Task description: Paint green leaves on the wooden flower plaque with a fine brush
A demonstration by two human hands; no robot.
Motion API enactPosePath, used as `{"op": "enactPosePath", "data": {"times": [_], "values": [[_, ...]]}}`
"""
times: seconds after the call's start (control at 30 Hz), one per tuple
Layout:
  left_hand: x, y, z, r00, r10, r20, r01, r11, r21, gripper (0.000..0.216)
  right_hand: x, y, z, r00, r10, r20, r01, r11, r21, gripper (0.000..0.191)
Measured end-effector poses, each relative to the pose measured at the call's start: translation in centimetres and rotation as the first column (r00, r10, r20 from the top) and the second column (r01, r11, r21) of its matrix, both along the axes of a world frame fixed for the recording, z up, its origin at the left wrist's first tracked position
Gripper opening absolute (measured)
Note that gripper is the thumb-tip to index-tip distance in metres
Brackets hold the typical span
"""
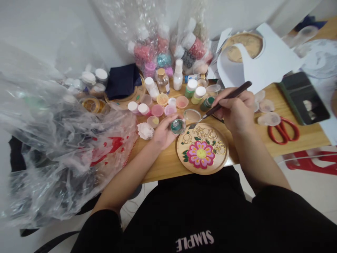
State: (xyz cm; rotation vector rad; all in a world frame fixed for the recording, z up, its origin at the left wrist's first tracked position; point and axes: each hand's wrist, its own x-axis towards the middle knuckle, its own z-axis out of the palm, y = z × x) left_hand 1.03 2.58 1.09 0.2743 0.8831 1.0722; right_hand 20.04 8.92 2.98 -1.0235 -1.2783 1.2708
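Note:
A round wooden plaque (202,149) lies on the table edge in front of me, with a pink and yellow flower, green leaves and gold outlines on it. My left hand (164,133) is closed around a small pot of green paint (178,126) just left of the plaque. My right hand (235,109) grips a dark-handled tool (226,98). Its thin tip points down and left, toward the pot and the plaque's top rim.
Several small paint pots and bottles (168,95) crowd the wooden table (295,135) behind the plaque. Red scissors (283,130) and a dark tablet (302,96) lie at the right. Crumpled clear plastic (52,140) fills the left. Bubble-wrapped bags (168,42) stand at the back.

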Motion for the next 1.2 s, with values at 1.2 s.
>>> {"op": "enactPosePath", "data": {"times": [1.2], "values": [[0.0, -0.3, -0.5, 0.996, 0.026, -0.088, -0.016, 0.993, 0.113, 0.003, 0.1, -0.3, 0.8, 0.977, 0.167, -0.135, -0.152, 0.982, 0.114, 0.016]]}}
